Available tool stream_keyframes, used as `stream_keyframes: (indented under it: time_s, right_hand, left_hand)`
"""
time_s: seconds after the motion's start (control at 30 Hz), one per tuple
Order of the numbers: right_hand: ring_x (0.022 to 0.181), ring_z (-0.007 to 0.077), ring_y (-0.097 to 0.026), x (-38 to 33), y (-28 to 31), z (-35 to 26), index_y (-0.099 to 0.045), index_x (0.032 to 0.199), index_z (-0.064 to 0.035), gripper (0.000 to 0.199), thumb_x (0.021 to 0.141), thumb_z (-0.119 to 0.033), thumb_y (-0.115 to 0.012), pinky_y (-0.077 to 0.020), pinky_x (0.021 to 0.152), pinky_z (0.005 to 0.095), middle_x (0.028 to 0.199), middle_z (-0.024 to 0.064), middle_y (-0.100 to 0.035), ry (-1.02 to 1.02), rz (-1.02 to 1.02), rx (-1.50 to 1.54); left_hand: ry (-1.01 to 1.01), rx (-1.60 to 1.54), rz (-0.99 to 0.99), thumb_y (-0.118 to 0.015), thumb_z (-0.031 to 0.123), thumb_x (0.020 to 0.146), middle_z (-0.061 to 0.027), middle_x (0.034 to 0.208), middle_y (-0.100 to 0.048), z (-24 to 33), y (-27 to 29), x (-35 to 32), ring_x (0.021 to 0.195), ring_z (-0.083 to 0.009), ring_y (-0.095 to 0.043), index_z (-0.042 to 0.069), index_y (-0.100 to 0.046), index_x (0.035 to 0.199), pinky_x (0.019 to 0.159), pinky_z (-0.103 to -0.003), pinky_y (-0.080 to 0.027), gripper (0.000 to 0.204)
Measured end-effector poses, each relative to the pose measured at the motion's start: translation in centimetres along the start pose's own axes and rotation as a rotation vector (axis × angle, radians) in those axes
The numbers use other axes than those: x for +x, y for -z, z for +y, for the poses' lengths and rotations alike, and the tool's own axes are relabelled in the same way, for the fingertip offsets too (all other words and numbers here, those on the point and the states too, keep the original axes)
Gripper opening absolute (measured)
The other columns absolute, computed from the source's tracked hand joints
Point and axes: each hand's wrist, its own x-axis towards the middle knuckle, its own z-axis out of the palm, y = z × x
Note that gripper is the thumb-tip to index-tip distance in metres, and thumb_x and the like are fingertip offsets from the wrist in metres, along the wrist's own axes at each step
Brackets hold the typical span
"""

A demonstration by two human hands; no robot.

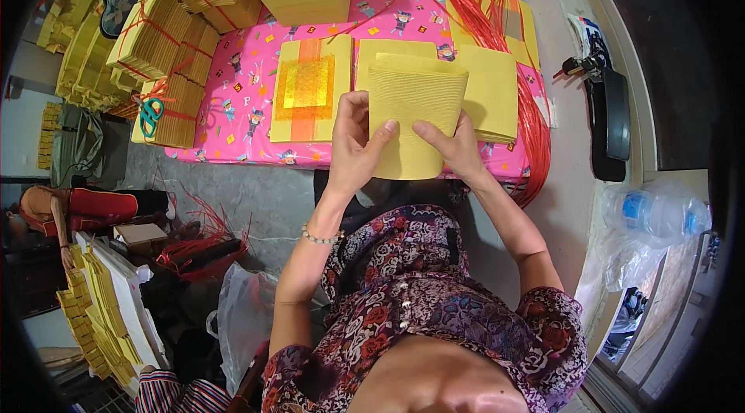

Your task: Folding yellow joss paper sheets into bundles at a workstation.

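Both my hands hold one stack of plain yellow paper sheets [411, 103] above the near edge of a low table covered in a pink patterned cloth [240, 114]. My left hand [353, 145] grips the stack's left edge, thumb across the front. My right hand [454, 149] grips its lower right corner, thumb pressed on the face. To the left of the stack lies a yellow sheet with a gold foil square and an orange stripe [306, 87]. More plain yellow sheets [493, 91] lie to the right.
Bundles of yellow paper tied with red string [167, 33] fill the table's left and far side, with green-handled scissors [150, 114] on one. Red plastic strings [535, 134] hang over the right edge. A plastic water bottle [656, 211] lies at right. Another person sits at far left [70, 207].
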Motion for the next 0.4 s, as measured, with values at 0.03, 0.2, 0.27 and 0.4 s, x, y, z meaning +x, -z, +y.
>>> stream_keyframes:
  time_s: [0.03,0.2,0.27,0.4]
  right_hand:
    - [0.091,0.0155,-0.062,0.0,0.0,-0.1,-0.055,0.111,0.0033,0.039,0.081,-0.017,-0.069,-0.0495,0.079,0.0295,0.102,0.011,-0.064,-0.024,-0.027,-0.004]
    - [0.092,0.015,-0.061,0.0,-0.3,-0.3,-0.053,0.112,0.0034,0.039,0.083,-0.018,-0.068,-0.0497,0.078,0.0295,0.102,0.0112,-0.063,-0.015,0.03,0.013]
    - [0.092,0.0149,-0.061,0.1,-0.3,-0.1,-0.053,0.113,0.0034,0.04,0.083,-0.018,-0.068,-0.0498,0.078,0.0295,0.103,0.0114,-0.063,0.003,0.072,0.031]
    - [0.097,0.0164,-0.061,0.6,0.2,-0.4,-0.047,0.121,0.0014,0.045,0.085,-0.019,-0.066,-0.0503,0.081,0.0287,0.11,0.0137,-0.061,-0.178,0.017,0.101]
  left_hand:
    - [0.001,0.0,0.001,-0.063,0.001,0.084,-0.0086,0.104,-0.053,-0.1,0.1,0.1,0.1,-0.0133,-0.051,0.004,-0.042,0.107,0.085,-0.027,-0.044,0.032]
    - [0.04,-0.028,-0.013,-0.064,0.003,0.084,-0.0074,0.104,-0.056,-0.1,0.3,0.2,0.096,-0.0124,-0.054,0.003,-0.045,0.108,0.084,-0.026,-0.045,0.03]
    - [0.083,-0.018,-0.015,-0.063,0.002,0.085,-0.0068,0.102,-0.055,0.0,0.5,0.4,0.097,-0.012,-0.053,0.004,-0.044,0.107,0.084,-0.025,-0.045,0.03]
    - [0.199,-0.045,-0.056,-0.059,0.007,0.089,-0.0068,0.101,-0.055,-0.5,1.7,1.0,0.097,-0.0115,-0.053,0.005,-0.043,0.112,0.083,-0.025,-0.045,0.028]
